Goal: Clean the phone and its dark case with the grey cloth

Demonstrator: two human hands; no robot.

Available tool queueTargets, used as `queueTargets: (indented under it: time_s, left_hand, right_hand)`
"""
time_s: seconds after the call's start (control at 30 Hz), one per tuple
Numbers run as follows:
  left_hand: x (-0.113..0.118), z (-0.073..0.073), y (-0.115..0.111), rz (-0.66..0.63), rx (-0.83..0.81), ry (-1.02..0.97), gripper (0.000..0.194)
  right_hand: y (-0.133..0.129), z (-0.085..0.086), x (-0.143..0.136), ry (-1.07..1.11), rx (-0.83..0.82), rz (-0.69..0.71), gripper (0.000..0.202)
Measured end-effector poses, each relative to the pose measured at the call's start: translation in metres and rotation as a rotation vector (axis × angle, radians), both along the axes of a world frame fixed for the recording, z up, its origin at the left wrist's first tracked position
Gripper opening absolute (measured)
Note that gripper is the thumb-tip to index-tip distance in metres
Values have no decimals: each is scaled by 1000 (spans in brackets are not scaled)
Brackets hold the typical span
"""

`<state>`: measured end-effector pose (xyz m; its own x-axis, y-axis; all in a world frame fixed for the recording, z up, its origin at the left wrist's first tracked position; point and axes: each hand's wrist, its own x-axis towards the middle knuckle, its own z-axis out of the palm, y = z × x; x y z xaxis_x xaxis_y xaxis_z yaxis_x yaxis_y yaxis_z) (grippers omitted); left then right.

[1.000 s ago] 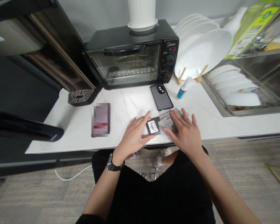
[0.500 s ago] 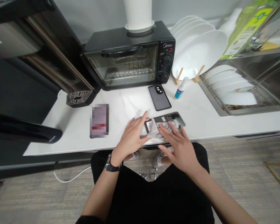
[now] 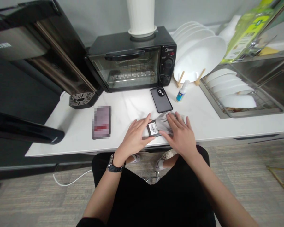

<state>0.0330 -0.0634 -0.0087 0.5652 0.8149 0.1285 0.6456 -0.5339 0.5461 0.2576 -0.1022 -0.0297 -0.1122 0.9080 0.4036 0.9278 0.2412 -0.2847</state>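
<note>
A dark phone lies back up on the counter near its front edge, a white barcode label on its left end. My left hand grips that end, thumb and forefinger at its two long edges. Over the rest of the phone spreads a light grey cloth, which hides the camera end. My right hand presses the cloth down, fingers over it and thumb near the label. Just behind sits a dark see-through phone case. A small spray bottle with a blue label stands beside the case.
At the back stands a black toaster oven with a white pot on top. White plates rest in a wooden rack, right of which is a sink with dishes. A blurred-out flat item lies left, near a black dispenser.
My right hand has slid the cloth away from the label and over the phone's camera end, uncovering the barcode. My left hand stays on the phone's left end.
</note>
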Motion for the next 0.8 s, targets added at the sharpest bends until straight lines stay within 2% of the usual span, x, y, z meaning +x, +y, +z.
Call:
queueTargets:
  time_s: [0.13,0.2,0.33,0.43,0.53,0.6,0.7,0.8]
  left_hand:
    - [-2,-3,0,-8,19,15,100]
    - [-3,-2,-1,-1,12,21,102]
    - [-2,0,-2,12,-7,5,104]
    - [-1,0,-2,10,-4,-7,101]
    - [0,0,-2,9,-2,-12,98]
    - [1,1,-2,12,3,-12,96]
    - [1,2,-2,16,9,-13,94]
    - [0,0,-2,11,10,-4,95]
  right_hand:
    - [-11,4,-40,30,-57,190,71]
    - [-21,5,-45,32,-72,239,70]
    - [-43,2,-15,-30,-75,282,64]
    - [-50,-2,21,-77,-52,180,64]
    - [-40,-7,45,-68,-21,56,65]
    - [-27,-9,46,-45,-12,13,66]
    - [-7,-8,27,-19,-7,-4,71]
    - [1,-4,-8,10,-12,89,75]
